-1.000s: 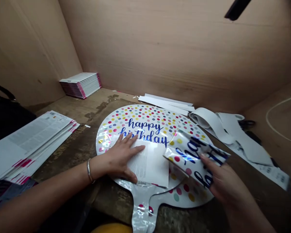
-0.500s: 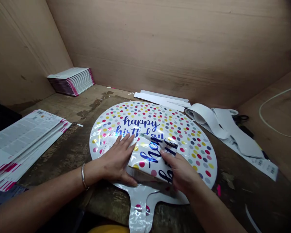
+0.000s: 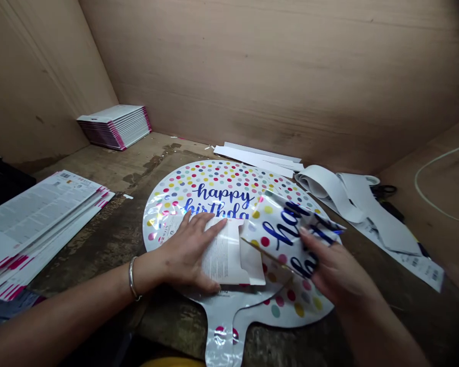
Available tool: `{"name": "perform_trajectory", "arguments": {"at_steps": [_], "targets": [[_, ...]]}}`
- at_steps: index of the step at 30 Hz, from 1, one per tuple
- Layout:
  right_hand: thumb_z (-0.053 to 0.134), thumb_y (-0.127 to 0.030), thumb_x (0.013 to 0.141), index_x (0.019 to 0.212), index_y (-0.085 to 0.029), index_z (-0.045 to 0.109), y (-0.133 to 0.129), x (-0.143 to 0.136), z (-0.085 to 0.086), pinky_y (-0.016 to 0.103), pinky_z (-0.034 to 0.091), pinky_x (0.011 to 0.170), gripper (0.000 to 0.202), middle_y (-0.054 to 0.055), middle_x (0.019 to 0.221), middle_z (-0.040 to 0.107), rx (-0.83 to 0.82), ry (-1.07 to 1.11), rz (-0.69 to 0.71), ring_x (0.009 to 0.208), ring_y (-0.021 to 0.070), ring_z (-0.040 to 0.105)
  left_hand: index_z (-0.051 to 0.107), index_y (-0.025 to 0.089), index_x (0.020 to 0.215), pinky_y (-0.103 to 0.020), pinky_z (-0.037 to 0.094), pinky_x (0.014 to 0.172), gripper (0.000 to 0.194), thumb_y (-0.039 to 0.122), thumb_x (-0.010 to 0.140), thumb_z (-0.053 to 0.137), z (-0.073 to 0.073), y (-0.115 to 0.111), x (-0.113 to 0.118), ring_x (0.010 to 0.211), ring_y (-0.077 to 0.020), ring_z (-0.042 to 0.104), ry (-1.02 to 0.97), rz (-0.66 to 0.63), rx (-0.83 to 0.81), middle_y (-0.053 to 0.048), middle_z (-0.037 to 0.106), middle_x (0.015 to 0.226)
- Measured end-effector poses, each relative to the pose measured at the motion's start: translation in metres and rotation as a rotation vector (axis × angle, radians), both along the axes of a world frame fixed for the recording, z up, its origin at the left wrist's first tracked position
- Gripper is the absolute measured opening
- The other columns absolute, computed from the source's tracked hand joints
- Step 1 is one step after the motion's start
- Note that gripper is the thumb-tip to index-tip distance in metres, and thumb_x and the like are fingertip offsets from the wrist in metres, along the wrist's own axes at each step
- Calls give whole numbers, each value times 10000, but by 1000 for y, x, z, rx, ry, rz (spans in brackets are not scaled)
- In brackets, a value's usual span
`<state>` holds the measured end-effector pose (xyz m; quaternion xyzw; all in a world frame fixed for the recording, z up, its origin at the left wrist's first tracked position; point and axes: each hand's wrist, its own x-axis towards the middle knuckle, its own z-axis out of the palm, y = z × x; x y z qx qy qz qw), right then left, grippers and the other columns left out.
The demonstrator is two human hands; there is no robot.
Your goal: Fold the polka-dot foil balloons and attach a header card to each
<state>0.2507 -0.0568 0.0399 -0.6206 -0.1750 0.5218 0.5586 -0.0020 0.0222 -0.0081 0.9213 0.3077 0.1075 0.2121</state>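
Observation:
Flat, uninflated foil balloons with coloured dots and blue "happy birthday" lettering lie overlapped on the table, their necks toward me. On top of them rests a white printed card packet with an open flap at its right end. My left hand lies on this packet, fingers spread, thumb near its lower edge. To its right, my right hand pinches a folded foil balloon with the same print, held tilted over the right part of the flat balloons. The packet's left part is hidden under my left hand.
Flat printed card packets are piled at the left. A stack of packets stands in the back left corner. White strips, a curled label roll and black-handled scissors lie at the back right. Wooden walls enclose the table.
My right hand has moved to the right with the folded balloon, away from my left hand. More of the card packet and its flap now shows. My left hand has stayed on it.

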Motion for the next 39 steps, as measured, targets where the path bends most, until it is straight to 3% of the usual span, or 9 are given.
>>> {"name": "perform_trajectory", "arguments": {"at_steps": [2, 6, 12, 16, 19, 24, 30, 36, 39], "targets": [[742, -362, 672, 1149, -216, 595, -6, 21, -1, 429, 542, 838, 520, 69, 1020, 720, -45, -168, 43, 931, 287, 672, 184, 212, 1459, -634, 56, 1067, 1230, 627, 454, 760, 0, 1, 0, 1322, -446, 185, 31, 4, 6, -186, 247, 1448], [671, -508, 709, 1143, -190, 618, -13, 36, -12, 478, 442, 966, 540, 97, 1132, 675, -192, -526, 291, 1052, 322, 614, 162, 228, 1461, -628, 66, 1070, 1242, 661, 453, 744, 0, 1, -1, 1330, -447, 158, 70, -14, 14, -185, 214, 1460], [578, -517, 779, 1115, -195, 637, -10, 20, -23, 408, 460, 938, 469, 63, 1137, 676, -152, -579, 484, 1065, 284, 612, 127, 249, 1466, -631, 62, 1069, 1284, 679, 424, 742, 5, -1, 3, 1344, -444, 140, 104, -60, 15, -185, 214, 1463], [556, -516, 789, 1143, -186, 624, -8, 20, -29, 379, 508, 849, 489, 62, 1094, 696, -165, -527, 474, 1020, 277, 638, 142, 234, 1465, -615, 69, 1076, 1266, 685, 440, 734, 4, 0, 1, 1345, -428, 153, 123, -29, 28, -198, 209, 1459], [546, -533, 780, 1082, -191, 658, -6, 25, -32, 396, 501, 846, 470, 71, 1049, 710, -224, -681, 437, 1028, 303, 628, 151, 229, 1464, -610, 75, 1078, 1263, 685, 441, 733, 1, 0, 0, 1347, -433, 140, 121, -27, 16, -194, 204, 1463], [512, -460, 810, 1127, -176, 633, 0, 18, -24, 408, 417, 949, 443, 84, 1157, 661, -168, -862, 464, 1086, 292, 583, 182, 215, 1459, -616, 118, 1068, 1226, 664, 461, 736, 5, -2, 5, 1335, -443, 162, 134, 23, -13, -198, 226, 1449], [484, -431, 825, 1072, -150, 640, 4, 15, -16, 379, 433, 896, 406, 91, 1084, 684, -174, -878, 517, 1021, 278, 601, 198, 218, 1454, -617, 171, 1052, 1210, 673, 466, 727, 8, -3, 5, 1314, -443, 200, 124, 41, -23, -188, 257, 1430], [430, -430, 848, 938, -160, 654, 2, 7, -8, 344, 454, 682, 362, 112, 902, 701, -301, -1193, 518, 835, 281, 630, 215, 227, 1450, -617, 165, 1052, 1192, 671, 469, 727, 7, -3, 6, 1317, -447, 189, 125, 52, -40, -179, 257, 1435], [394, -428, 865, 842, -172, 641, 0, -5, -4, 328, 439, 641, 357, 105, 832, 688, -264, -1265, 531, 777, 264, 621, 233, 238, 1444, -607, 194, 1046, 1165, 662, 479, 729, 10, -2, 8, 1303, -435, 228, 102, 70, -55, -168, 277, 1428]]}}
